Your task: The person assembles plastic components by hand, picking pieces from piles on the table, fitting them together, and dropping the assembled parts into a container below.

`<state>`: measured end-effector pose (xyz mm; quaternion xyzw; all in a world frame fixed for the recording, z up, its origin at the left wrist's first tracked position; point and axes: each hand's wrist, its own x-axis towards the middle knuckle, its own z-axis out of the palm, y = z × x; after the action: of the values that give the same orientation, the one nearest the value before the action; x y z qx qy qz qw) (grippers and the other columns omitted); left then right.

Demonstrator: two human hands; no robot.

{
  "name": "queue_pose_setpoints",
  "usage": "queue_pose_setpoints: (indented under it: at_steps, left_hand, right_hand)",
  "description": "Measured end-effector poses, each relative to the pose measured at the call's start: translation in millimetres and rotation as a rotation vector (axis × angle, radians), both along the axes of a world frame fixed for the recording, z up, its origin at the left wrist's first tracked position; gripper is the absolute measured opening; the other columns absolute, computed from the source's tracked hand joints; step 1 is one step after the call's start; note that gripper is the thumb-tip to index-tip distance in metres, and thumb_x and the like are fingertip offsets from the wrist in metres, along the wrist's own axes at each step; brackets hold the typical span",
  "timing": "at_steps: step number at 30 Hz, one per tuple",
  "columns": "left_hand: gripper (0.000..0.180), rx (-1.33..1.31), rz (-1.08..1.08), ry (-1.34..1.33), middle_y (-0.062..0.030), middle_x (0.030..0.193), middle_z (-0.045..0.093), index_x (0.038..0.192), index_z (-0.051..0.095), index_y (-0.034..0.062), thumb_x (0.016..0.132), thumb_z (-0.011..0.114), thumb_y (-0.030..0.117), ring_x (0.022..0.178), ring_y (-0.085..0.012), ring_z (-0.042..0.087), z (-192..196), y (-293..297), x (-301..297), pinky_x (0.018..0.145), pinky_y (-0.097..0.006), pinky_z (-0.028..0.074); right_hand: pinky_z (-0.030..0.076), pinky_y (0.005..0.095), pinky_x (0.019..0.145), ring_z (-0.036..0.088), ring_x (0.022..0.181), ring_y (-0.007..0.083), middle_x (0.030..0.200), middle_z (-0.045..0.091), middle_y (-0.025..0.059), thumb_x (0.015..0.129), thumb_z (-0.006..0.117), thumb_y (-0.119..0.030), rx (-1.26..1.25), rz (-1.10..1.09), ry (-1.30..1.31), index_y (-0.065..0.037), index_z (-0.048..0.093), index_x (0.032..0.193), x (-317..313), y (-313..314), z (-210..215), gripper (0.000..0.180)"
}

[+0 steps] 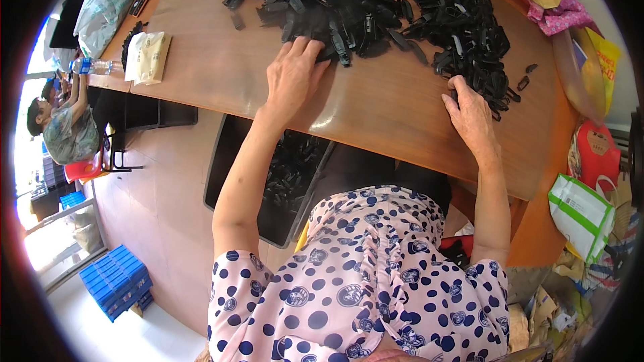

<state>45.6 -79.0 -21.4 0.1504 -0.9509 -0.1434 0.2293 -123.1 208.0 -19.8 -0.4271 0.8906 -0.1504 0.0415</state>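
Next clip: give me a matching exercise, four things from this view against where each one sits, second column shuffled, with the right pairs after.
Things:
1. left hand
2. right hand
3. water bottle
4. black bin

Places:
A. on the floor beside the table, holding black parts
B. at the table's far left corner
C. flat on the wood at the near edge of the pile of black parts
D. at the pile's right end, near the table edge

Pairs: 1-C, 2-D, 3-B, 4-A

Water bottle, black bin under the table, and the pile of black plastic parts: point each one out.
Water bottle [94, 66], head view, on its clear body.
Black bin [231, 161], head view, on its left wall.
Pile of black plastic parts [376, 0], head view, near its middle.
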Motion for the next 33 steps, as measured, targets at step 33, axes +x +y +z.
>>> queue_pose_setpoints:
  at_steps: [33]
  left_hand:
    - [0.023,1.359,-0.416,0.028,-0.0018,0.094,0.063,0.109,0.061,0.0031,0.086,0.066,0.006,0.088,-0.0094,0.059,17,144,8,0.078,-0.025,0.048]
  right_hand:
    - [0.035,0.0160,0.051,0.047,0.062,0.0051,0.077,0.060,0.0065,0.095,0.056,-0.013,-0.880,0.089,-1.730,-0.004,0.049,0.100,62,29,26,0.012]
